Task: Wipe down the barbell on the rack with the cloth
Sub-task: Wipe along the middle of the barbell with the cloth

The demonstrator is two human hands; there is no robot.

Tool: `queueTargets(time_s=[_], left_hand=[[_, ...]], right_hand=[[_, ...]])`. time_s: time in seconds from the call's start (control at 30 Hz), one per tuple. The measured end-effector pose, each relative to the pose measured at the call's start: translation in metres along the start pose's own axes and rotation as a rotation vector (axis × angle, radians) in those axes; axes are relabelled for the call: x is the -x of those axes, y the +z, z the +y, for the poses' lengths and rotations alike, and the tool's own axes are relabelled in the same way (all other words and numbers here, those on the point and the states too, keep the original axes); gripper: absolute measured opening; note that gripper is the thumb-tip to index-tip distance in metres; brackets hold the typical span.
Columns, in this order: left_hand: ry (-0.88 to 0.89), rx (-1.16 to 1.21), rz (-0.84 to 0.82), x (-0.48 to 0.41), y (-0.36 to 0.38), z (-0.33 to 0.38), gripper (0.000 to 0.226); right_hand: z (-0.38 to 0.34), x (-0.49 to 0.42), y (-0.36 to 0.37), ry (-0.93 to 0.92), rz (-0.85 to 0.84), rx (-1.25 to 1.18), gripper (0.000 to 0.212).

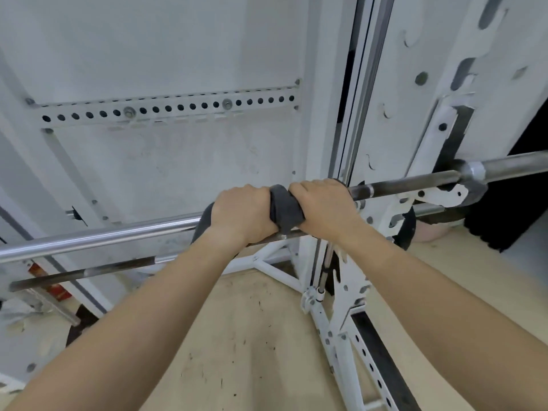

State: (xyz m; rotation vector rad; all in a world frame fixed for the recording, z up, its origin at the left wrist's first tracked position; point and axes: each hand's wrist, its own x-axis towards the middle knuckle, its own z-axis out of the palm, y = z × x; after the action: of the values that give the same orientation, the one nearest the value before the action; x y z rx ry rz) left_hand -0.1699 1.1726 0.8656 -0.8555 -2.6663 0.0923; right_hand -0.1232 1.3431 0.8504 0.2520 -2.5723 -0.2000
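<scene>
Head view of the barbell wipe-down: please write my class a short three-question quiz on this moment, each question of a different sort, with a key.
1. True or false: both the left hand and the right hand grip the dark cloth around the barbell.
2. Multiple choice: the cloth sits
A. at the bar's far right end
B. between and under the two hands, beside the white rack upright
C. on the floor
3. Fill in: the bare stretch of bar to the right of the hands looks ____ than the shiny bar on the left.

Key: 1 true; 2 B; 3 darker
</scene>
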Motion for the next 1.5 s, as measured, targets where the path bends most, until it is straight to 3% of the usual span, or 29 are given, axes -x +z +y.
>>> queueTargets(time_s=[0.23, 0.43, 0.57, 0.87, 1.23, 1.4, 1.5], left_hand=[[-0.02, -0.01, -0.088, -0.05, -0.006, 0.079, 0.032], [0.052, 0.064, -0.022, -0.101, -0.009, 0.184, 0.028], [0.073, 0.11, -0.008, -0.117, -0.008, 0.22, 0.031], [0.031, 0.025, 0.028, -0.074, -0.005, 0.147, 0.038], [-0.134, -0.093, -0.01, -0.005, -0.001, 0.029, 0.044], [-0.104, -0.075, -0.005, -0.023, -0.002, 0.056, 0.045], [-0.047, -0.064, 0.049, -0.051, 0.003, 0.108, 0.046]], right_hand=[[0.108, 0.033, -0.002, -0.086, -0.05, 0.037, 0.027], [0.191, 0.068, -0.018, 0.091, -0.145, 0.113, 0.017], [0.203, 0.071, -0.026, 0.188, -0.249, 0.1, 0.02], [0.12, 0.043, -0.014, 0.215, -0.156, -0.048, 0.025], [0.0, 0.002, -0.004, 0.055, 0.001, -0.168, 0.031], [0.041, 0.016, 0.001, -0.048, -0.021, -0.111, 0.032], [0.094, 0.037, -0.002, -0.003, -0.061, -0.037, 0.032]])
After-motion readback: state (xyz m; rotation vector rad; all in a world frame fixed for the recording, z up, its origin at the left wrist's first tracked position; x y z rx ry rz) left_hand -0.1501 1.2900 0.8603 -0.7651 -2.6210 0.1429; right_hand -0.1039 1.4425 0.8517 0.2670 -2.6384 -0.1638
